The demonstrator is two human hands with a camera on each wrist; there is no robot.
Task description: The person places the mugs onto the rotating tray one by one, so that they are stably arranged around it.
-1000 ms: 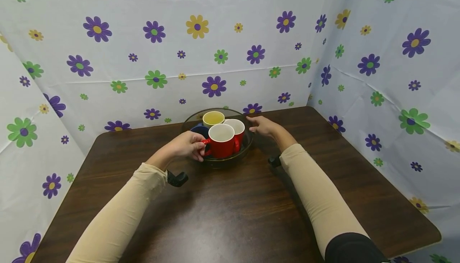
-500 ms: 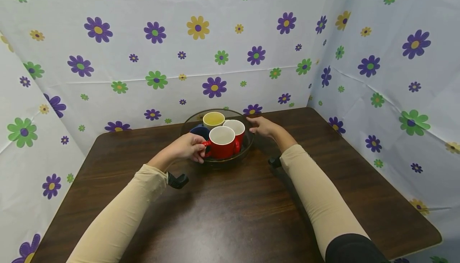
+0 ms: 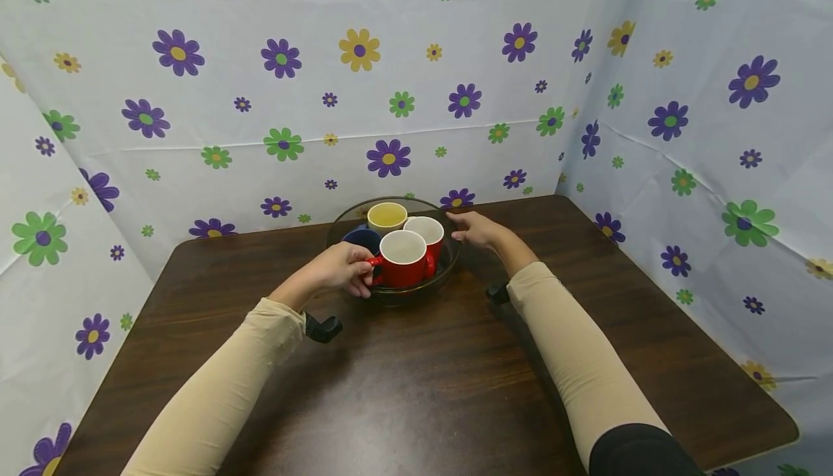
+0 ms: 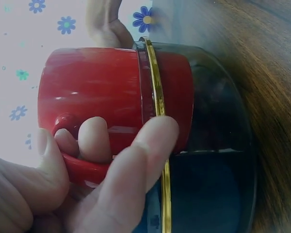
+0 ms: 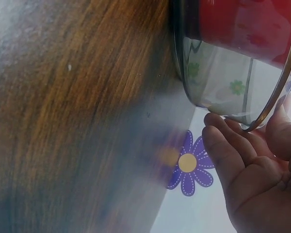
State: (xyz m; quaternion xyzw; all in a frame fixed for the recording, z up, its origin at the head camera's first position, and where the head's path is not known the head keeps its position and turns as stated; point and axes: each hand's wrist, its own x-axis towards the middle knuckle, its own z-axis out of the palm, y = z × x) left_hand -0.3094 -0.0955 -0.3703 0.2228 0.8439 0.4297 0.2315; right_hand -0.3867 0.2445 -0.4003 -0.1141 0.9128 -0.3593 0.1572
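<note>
Inside a clear glass bowl [image 3: 398, 291] with a gold rim stand two red mugs, a yellow mug [image 3: 384, 227] and a dark blue mug [image 3: 361, 239]. My left hand [image 3: 338, 268] holds the front red mug [image 3: 402, 273] by its handle, fingers hooked through the loop, as the left wrist view shows. That mug sits at the near side of the bowl, partly covering the other red mug [image 3: 434, 247]. At the bowl's right side, my right hand [image 3: 478, 228] pinches the rim, thumb at the edge and fingers against the outer wall.
The bowl stands near the back edge of a dark wooden table [image 3: 403, 389]. Behind and beside the table hangs a white flower-print cloth [image 3: 280, 179]. Black wrist mounts [image 3: 323, 328] sit under both forearms.
The front red mug and my left hand have shifted very slightly down and to the right. My right hand and the bowl look still.
</note>
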